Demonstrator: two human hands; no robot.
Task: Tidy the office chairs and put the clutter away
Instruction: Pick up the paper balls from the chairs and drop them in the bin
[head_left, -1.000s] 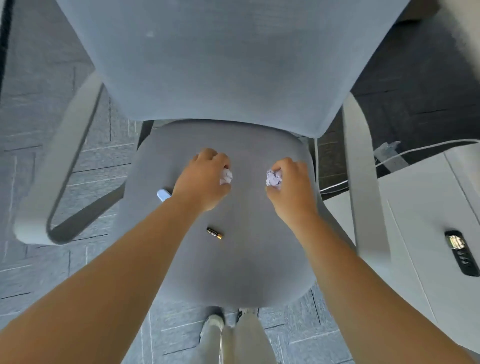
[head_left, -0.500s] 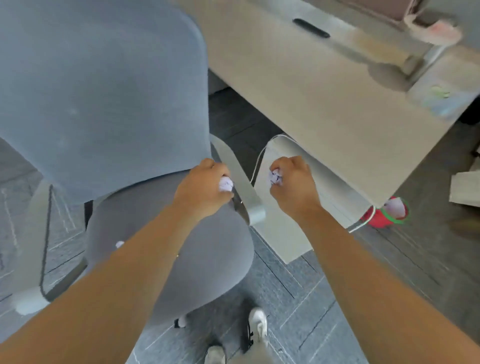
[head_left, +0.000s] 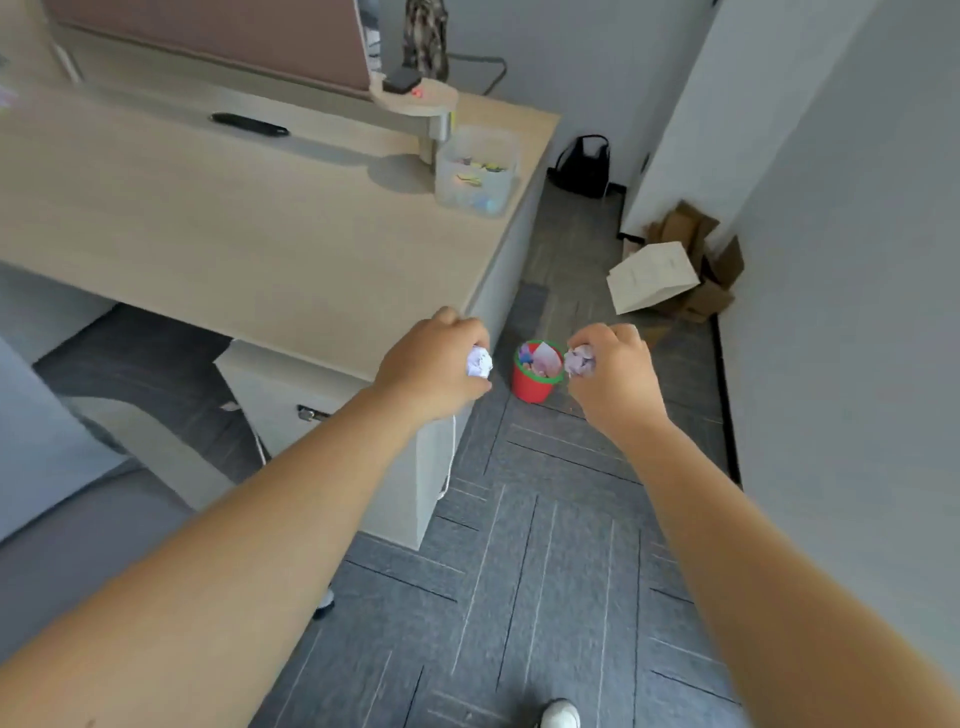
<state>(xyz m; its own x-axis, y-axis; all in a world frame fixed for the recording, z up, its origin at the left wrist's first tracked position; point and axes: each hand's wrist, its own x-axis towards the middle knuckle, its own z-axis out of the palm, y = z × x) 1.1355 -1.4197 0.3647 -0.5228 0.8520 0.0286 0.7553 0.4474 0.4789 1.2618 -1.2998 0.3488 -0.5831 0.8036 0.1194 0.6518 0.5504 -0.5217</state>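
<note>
Left hand (head_left: 434, 364) grips paper ball (head_left: 479, 362) | right hand (head_left: 615, 371) grips paper wad (head_left: 579, 361) | we drop both squarely over red bin (head_left: 535, 384).

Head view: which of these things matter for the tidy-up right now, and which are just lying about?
In play: left hand with paper ball; right hand with paper wad; red bin.
Lying about: clear tub, black bag, cardboard, black bar.
</note>
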